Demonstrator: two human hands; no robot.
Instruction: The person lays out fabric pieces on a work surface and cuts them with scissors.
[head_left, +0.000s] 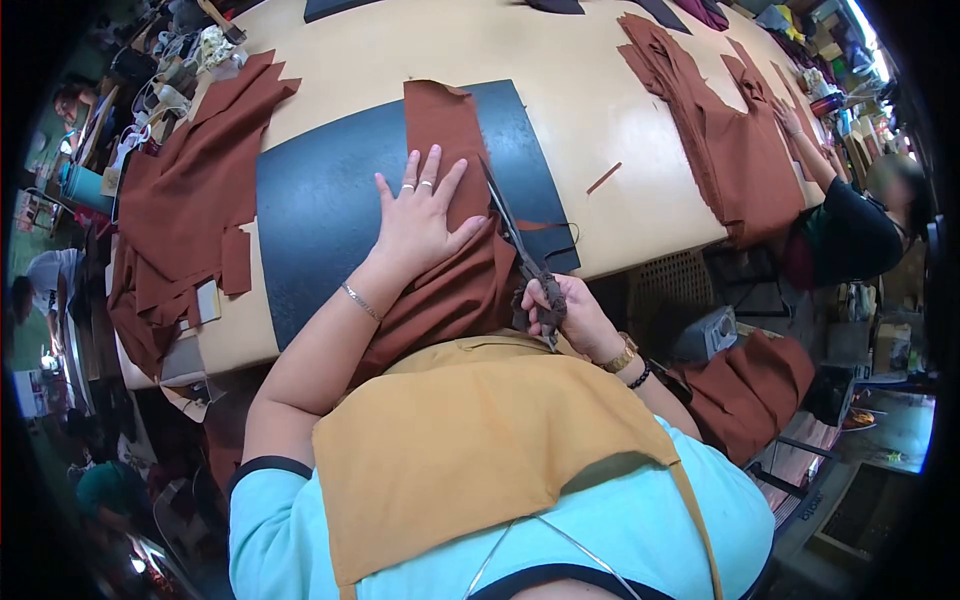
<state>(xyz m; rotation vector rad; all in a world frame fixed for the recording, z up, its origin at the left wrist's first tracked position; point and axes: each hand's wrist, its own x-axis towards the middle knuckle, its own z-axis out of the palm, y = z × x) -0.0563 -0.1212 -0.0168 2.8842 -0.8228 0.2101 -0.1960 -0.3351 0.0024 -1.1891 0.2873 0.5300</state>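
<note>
My left hand [425, 218] lies flat with fingers spread on a reddish-brown piece of fabric [440, 115]. The fabric runs across a dark cutting mat [330, 200] and gathers in folds toward my apron [480, 430]. In my right hand [575, 315] is a pair of scissors [512, 225], the handles wrapped in dark cloth. Its long blades point away from me along the fabric's right edge. A thin brown strip [540, 226] curls on the mat just right of the blades.
More brown fabric [190, 180] hangs over the table's left end, and another pile [720, 150] lies at the right, where a co-worker [850, 230] reaches onto it. A small brown scrap [604, 178] rests on the table [590, 110]. Brown cloth [750, 390] is heaped at my lower right.
</note>
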